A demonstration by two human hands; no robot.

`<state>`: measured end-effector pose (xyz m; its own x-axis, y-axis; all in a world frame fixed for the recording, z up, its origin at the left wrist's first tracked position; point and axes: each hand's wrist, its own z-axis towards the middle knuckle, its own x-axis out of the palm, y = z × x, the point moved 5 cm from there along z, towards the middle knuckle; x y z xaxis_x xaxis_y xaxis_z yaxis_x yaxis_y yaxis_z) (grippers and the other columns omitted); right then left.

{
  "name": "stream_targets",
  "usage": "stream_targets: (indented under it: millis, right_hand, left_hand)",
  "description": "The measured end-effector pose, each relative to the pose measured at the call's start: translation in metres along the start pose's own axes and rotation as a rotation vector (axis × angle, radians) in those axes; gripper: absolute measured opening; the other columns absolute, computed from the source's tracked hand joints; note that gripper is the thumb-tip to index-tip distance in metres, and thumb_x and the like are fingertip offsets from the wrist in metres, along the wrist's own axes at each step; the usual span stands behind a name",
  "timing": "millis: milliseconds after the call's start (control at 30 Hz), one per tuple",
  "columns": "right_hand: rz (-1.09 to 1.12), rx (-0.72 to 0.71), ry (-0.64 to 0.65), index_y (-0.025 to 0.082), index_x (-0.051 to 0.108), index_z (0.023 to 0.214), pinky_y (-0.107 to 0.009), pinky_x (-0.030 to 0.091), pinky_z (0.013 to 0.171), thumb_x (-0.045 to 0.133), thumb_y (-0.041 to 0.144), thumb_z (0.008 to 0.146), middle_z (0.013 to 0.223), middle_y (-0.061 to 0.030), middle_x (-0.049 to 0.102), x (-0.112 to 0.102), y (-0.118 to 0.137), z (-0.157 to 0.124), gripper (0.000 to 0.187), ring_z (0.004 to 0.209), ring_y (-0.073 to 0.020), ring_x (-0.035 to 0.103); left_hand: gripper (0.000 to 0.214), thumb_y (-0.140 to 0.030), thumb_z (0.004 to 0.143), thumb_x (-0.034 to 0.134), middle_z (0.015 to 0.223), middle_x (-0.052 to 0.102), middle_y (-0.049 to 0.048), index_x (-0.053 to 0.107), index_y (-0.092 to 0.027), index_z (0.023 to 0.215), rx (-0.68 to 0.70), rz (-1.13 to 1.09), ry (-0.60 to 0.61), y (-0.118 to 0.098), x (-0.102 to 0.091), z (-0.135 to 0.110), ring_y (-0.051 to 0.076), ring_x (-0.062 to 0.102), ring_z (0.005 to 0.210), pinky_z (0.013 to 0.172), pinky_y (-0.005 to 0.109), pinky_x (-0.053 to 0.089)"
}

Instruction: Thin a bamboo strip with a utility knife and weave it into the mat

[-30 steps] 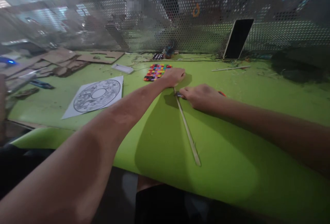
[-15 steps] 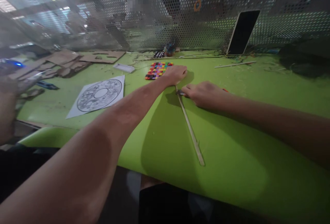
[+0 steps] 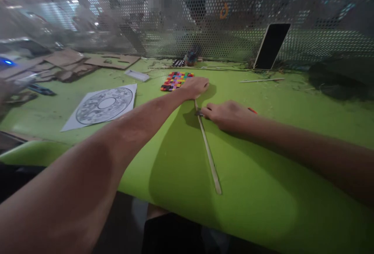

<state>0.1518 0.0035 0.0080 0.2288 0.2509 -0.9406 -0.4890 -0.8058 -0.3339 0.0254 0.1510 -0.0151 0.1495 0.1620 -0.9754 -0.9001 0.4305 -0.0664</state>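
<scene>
A long thin pale strip (image 3: 208,153) lies on the green table (image 3: 277,184), running from near the front edge back toward my hands. My left hand (image 3: 195,86) presses down on the strip's far end, fingers curled over it, beside a multicoloured checkered mat (image 3: 174,80). My right hand (image 3: 226,114) is closed on a small cutter with an orange handle (image 3: 252,110); its metal tip (image 3: 200,112) touches the strip just below my left hand.
A printed sheet with a circular pattern (image 3: 103,105) lies at left. Cardboard pieces (image 3: 68,63) and a white block (image 3: 136,75) sit at the back left. A dark phone (image 3: 270,46) leans on the perforated metal screen (image 3: 163,24). Another thin stick (image 3: 261,80) lies behind.
My right hand with the cutter has slid a little toward me along the strip. The left hand stays on the strip's far end; the view shifted slightly.
</scene>
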Motion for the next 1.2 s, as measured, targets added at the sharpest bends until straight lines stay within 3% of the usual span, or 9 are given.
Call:
stream_targets:
  millis: [233, 400, 833, 1000, 1200]
  right_hand:
    - [0.109, 0.104, -0.069, 0.018, 0.061, 0.123, -0.032, 0.017, 0.051, 0.031, 0.014, 0.103, 0.095, -0.0077, 0.070, 0.006, -0.006, 0.000, 0.036, 0.051, -0.0129, 0.039]
    - [0.104, 0.124, -0.157, 0.015, 0.063, 0.116, -0.031, 0.017, 0.051, 0.028, 0.021, 0.107, 0.108, -0.0118, 0.069, 0.005, -0.013, 0.008, 0.037, 0.059, -0.0141, 0.046]
    - [0.122, 0.140, -0.022, 0.014, 0.063, 0.115, -0.031, 0.020, 0.051, 0.029, 0.024, 0.108, 0.089, -0.0088, 0.069, -0.003, -0.008, 0.002, 0.035, 0.051, -0.0130, 0.038]
    - [0.182, 0.091, -0.021, 0.014, 0.062, 0.112, -0.029, 0.019, 0.048, 0.030, 0.025, 0.110, 0.080, -0.0060, 0.066, -0.002, 0.004, -0.016, 0.034, 0.048, -0.0118, 0.038]
    - [0.216, 0.022, -0.037, 0.017, 0.062, 0.116, -0.028, 0.018, 0.050, 0.033, 0.026, 0.110, 0.092, -0.0062, 0.068, -0.003, 0.025, -0.051, 0.030, 0.051, -0.0105, 0.038]
  left_hand:
    - [0.034, -0.033, 0.104, 0.037, 0.106, 0.072, 0.0102, 0.068, -0.019, 0.104, -0.018, 0.036, -0.003, -0.004, -0.004, -0.002, 0.023, 0.061, 0.090, 0.070, 0.033, 0.038]
    - [0.035, -0.034, 0.103, 0.037, 0.105, 0.073, 0.0105, 0.069, -0.019, 0.103, -0.023, 0.034, -0.009, -0.005, -0.005, -0.004, 0.023, 0.061, 0.088, 0.069, 0.033, 0.037]
    - [0.035, -0.035, 0.103, 0.038, 0.103, 0.073, 0.0106, 0.070, -0.019, 0.101, -0.037, -0.001, -0.019, -0.004, -0.006, -0.002, 0.024, 0.062, 0.089, 0.070, 0.033, 0.040]
    - [0.034, -0.035, 0.103, 0.040, 0.102, 0.072, 0.0102, 0.070, -0.019, 0.104, -0.041, 0.003, -0.023, -0.001, -0.003, -0.001, 0.023, 0.062, 0.089, 0.071, 0.033, 0.040]
    - [0.032, -0.033, 0.102, 0.041, 0.101, 0.072, 0.0098, 0.070, -0.021, 0.100, -0.038, 0.009, -0.031, 0.002, 0.001, 0.002, 0.022, 0.061, 0.088, 0.072, 0.032, 0.041]
